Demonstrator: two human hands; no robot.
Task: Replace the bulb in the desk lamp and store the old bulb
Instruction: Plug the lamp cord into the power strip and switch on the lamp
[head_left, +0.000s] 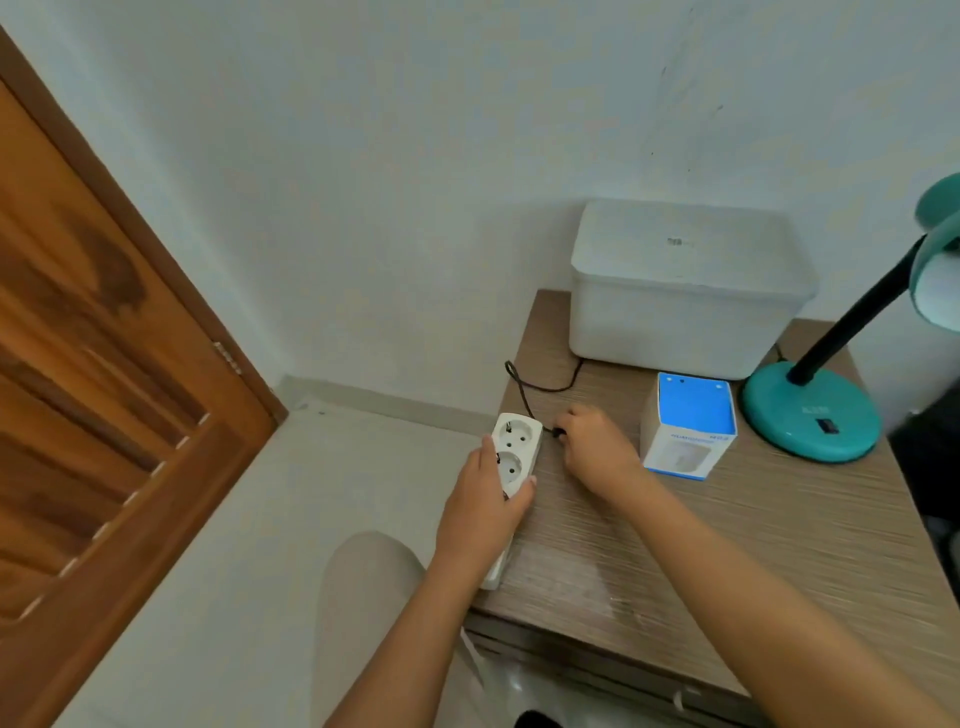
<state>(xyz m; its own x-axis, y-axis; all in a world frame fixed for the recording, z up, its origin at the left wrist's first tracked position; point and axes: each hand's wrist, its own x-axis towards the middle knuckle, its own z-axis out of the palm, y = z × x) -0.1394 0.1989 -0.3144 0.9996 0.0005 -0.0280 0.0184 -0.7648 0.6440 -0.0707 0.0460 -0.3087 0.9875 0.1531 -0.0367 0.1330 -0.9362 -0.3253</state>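
Note:
A teal desk lamp stands at the table's right, its black neck rising to a teal shade cut off by the frame edge; its bulb is hidden. A blue and white bulb box stands upright just left of the lamp base. My left hand grips a white power strip at the table's left edge. My right hand is closed on the lamp's black plug, right beside the strip's far end. The black cord loops back toward the white box.
A white lidded storage box sits at the back of the wood-grain table against the wall. A brown wooden door stands at the left. Pale floor lies left of the table, with my knee below.

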